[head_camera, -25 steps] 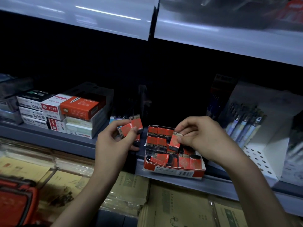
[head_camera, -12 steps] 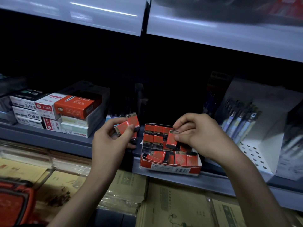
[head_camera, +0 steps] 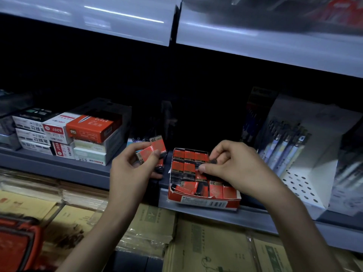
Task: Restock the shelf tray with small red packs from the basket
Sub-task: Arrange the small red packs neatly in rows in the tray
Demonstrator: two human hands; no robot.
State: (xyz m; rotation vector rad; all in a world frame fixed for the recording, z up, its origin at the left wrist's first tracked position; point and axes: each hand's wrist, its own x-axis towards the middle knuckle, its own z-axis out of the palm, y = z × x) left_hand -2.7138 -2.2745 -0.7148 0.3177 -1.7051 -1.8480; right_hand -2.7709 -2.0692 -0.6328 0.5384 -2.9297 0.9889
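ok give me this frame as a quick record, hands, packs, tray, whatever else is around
tray: red card, at the shelf edge, partly filled with rows of packs
left hand: grips a few spare packs, left of tray
right hand: pinches one pack over tray's middle
basket: red, bottom left, contents not visible
neighbours: stacked boxes left, pen display right

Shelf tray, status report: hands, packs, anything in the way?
Left hand grips spare red packs beside the tray. Right hand pinches one pack over the middle row. Tilted pack at front left; nothing else blocking.
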